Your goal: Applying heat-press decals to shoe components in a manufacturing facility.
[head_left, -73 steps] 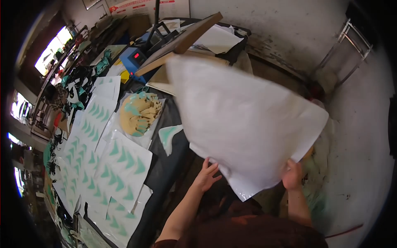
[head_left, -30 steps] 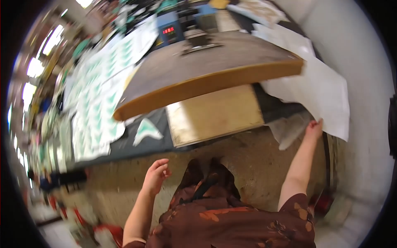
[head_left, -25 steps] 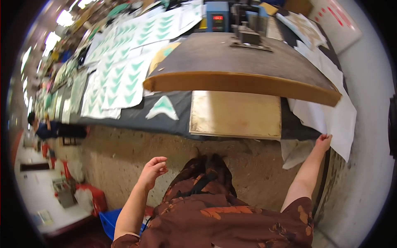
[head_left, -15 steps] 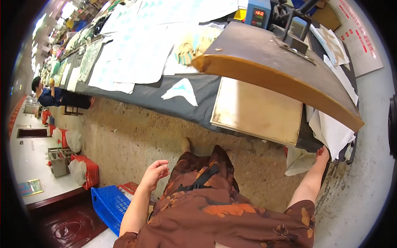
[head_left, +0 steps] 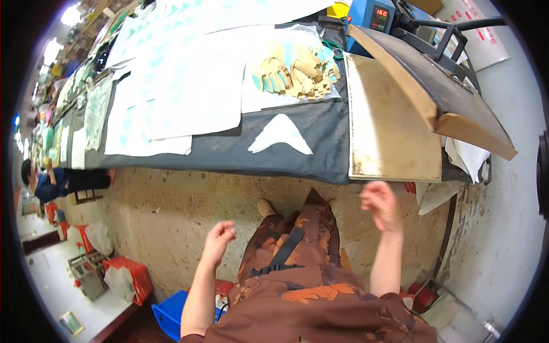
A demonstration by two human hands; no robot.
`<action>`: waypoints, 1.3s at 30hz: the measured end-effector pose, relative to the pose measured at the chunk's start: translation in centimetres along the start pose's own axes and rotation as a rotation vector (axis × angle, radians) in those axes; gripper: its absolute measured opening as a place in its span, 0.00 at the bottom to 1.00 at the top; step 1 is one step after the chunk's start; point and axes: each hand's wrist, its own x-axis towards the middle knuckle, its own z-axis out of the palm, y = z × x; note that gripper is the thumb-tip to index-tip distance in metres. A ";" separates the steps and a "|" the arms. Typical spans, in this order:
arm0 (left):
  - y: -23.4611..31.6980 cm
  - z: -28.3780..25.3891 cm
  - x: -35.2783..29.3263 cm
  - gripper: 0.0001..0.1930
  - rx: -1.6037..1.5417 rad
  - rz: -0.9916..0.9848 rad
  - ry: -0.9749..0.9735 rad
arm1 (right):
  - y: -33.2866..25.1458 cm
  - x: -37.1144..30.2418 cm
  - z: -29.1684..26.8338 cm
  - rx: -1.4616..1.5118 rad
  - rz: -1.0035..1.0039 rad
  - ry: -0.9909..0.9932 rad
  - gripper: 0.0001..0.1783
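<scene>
My left hand hovers over the floor left of my lap, its fingers loosely curled and holding nothing. Bent, slightly spread fingers show on my right hand, also free of any object, just in front of the near edge of a heat press's pale lower plate. The press's brown-edged upper plate stands swung to the right, leaving most of the lower plate uncovered. On the dark tablecloth, left of the plate, lies a small white V-shaped stack of cut pieces.
Large white sheets with pale blue prints cover the table's left. Tan and turquoise cut pieces sit behind the stack near green-handled scissors. A blue control box stands behind. Someone is far left; a blue crate lies low left.
The upper plate has swung right, uncovering more of the lower plate. My right hand has left the papers at the right end and come inward. The whole view has shifted.
</scene>
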 end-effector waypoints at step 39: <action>33.4 6.4 34.4 0.24 -0.221 -0.057 -0.149 | 2.9 31.5 22.7 0.448 0.182 -0.050 0.12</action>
